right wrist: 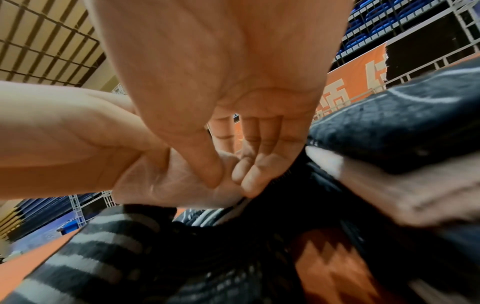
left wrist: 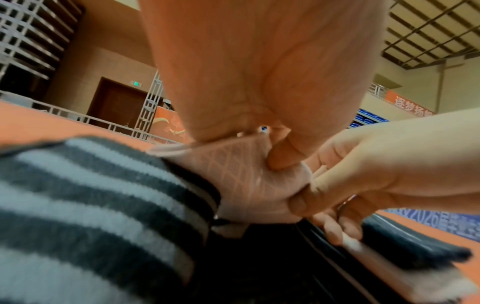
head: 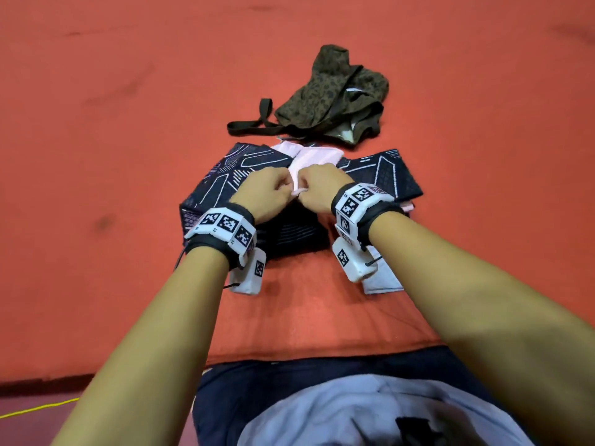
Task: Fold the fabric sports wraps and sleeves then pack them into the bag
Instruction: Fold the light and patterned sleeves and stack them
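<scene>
A pale pink sleeve (head: 314,157) lies across two dark patterned sleeves (head: 225,181) on the red floor. My left hand (head: 269,188) and right hand (head: 317,188) meet at its near end, and both pinch the pink fabric (left wrist: 244,185) between thumb and fingers. In the right wrist view the right thumb and fingers (right wrist: 221,174) close on the pink cloth beside the left hand. The second dark sleeve (head: 389,178) lies to the right. A brown patterned bag (head: 335,98) with a dark strap (head: 254,123) sits crumpled just beyond the sleeves.
A folded pale grey piece (head: 383,275) lies under my right wrist on the red mat (head: 96,156). My lap in dark and light clothing (head: 354,407) fills the near edge. A yellow cord (head: 38,408) runs at lower left. Railings and seating surround the hall.
</scene>
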{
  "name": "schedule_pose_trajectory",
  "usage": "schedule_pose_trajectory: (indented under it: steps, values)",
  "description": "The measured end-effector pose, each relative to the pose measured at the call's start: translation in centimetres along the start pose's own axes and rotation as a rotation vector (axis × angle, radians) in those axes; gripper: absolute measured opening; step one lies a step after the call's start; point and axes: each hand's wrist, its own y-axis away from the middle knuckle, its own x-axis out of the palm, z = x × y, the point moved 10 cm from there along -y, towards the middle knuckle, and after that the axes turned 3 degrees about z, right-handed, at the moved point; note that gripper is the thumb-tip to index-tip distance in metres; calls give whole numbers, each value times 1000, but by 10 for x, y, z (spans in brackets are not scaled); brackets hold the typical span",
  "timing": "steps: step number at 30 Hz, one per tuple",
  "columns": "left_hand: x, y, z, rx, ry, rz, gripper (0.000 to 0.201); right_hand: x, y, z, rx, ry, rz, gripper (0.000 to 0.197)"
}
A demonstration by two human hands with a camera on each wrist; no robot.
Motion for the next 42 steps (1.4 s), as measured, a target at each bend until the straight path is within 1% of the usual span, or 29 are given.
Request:
schedule_pose_trajectory:
  steps: [2, 5, 8, 10, 12, 14, 17, 19, 21, 24, 28, 30, 31, 33, 36, 38, 40, 41, 42]
  values:
    - [17, 9, -3, 0, 9, 0, 9, 5, 21, -9, 18, -6, -9, 13]
    - [33, 21, -11, 26, 20, 6, 8, 14, 48, -16, 25, -14, -14, 7]
    - [45, 32, -16, 53, 50, 27, 9, 22, 70, -23, 41, -17, -17, 9]
    - [61, 39, -15, 50, 91, 75, 11, 32, 82, -27, 49, 4, -8, 12]
    - [85, 48, -12, 32, 138, 139, 11, 47, 91, -31, 57, 17, 29, 16]
    - [103, 56, -8, 6, 176, 178, 9, 64, 98, -36, 67, 5, 80, 15]
    - [118, 60, 0, -30, 238, 205, 23, 84, 106, -44, 89, -24, 144, 13]
    - [123, 61, 8, -61, 299, 214, 30, 93, 108, -46, 100, -44, 167, 17]
    - [124, 63, 13, -80, 356, 215, 29, 98, 109, -47, 105, -54, 171, 20]
    - [127, 65, 17, -74, 375, 237, 28, 104, 110, -48, 110, -73, 203, 22]
    - [126, 62, 17, -83, 397, 222, 17, 104, 108, -50, 114, -89, 259, 18]
    - [122, 59, 21, -100, 427, 176, 15, 103, 108, -50, 114, -66, 300, 25]
    - [118, 58, 25, -111, 427, 141, 17, 102, 109, -50, 116, -58, 322, 27]
    - [111, 55, 33, -112, 364, 87, 18, 102, 111, -46, 109, -67, 355, 24]
    - [119, 57, 38, -106, 254, 146, 19, 110, 114, -38, 75, -99, 426, 17]
    - [124, 59, 39, -98, 198, 158, 20, 119, 116, -35, 66, -154, 493, 22]
    - [127, 62, 38, -91, 185, 160, 22, 121, 119, -35, 59, -207, 532, 36]
    - [129, 64, 38, -89, 181, 164, 21, 119, 119, -36, 54, -231, 532, 44]
    - [131, 65, 38, -88, 168, 164, 21, 115, 116, -38, 54, -256, 496, 51]
